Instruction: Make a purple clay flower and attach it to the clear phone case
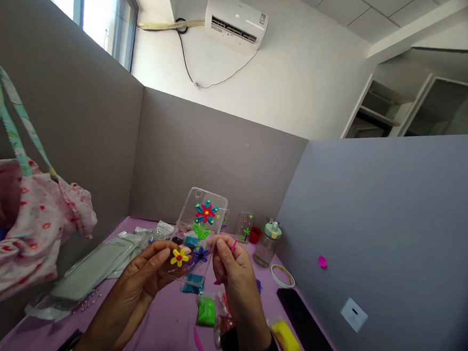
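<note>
My left hand grips the lower edge of a clear phone case and holds it upright over the purple table. Clay flowers decorate the case: a blue and red one with a green stem, a yellow one and a purple one. My right hand is closed beside the case's right edge, pinching a small pink clay piece between fingertips.
Packets of green, red, teal and yellow clay lie on the purple table. A glass jar, red cup, tape ring and black phone sit at right. Plastic packaging lies at left; a pink fabric bag hangs there.
</note>
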Tool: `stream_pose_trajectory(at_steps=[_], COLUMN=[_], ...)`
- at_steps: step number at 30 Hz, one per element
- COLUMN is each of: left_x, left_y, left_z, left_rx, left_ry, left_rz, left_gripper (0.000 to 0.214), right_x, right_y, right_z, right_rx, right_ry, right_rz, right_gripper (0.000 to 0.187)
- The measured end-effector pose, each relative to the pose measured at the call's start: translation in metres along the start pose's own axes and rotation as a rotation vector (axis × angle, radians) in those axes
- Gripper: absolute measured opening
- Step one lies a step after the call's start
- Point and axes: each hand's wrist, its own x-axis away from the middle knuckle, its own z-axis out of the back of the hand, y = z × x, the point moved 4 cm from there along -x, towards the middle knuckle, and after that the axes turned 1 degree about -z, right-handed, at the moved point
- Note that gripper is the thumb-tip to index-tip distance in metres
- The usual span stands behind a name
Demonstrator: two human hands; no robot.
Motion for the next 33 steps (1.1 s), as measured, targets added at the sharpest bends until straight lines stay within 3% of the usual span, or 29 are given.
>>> stream_pose_trajectory(at_steps=[6, 9, 15, 20, 33], left_x=[-0.003, -0.004, -0.001, 0.0, -0.001], left_y=[0.004, 0.006, 0.009, 0.01, 0.012], left_z=[0.007, 0.011, 0.008, 0.006, 0.004], left_rx=[0.098, 0.13, 0.069, 0.071, 0.072], left_ry=[0.103, 0.137, 0.066, 0.088, 0.017], left_rz=[-0.132, -0.146, -0.147, -0.124, -0.084], left_gripper=[0.011, 0.009, 0.019, 0.019, 0.011], right_x=[0.002, 0.002, -0.003, -0.006, -0.006], right_y=[0.004, 0.008, 0.011, 0.009, 0.019], right_z=[-0.015, -0.022, -0.018, -0.011, -0.012], right_rx=[0.075, 0.08, 0.096, 0.06, -0.135], right_ry=[-0.269, -0.352, -0.205, -0.131, -0.206], right_rz=[-0.129, -0.16, -0.142, -0.123, -0.152], right_gripper=[0.027, 0.017, 0.014, 0.017, 0.021])
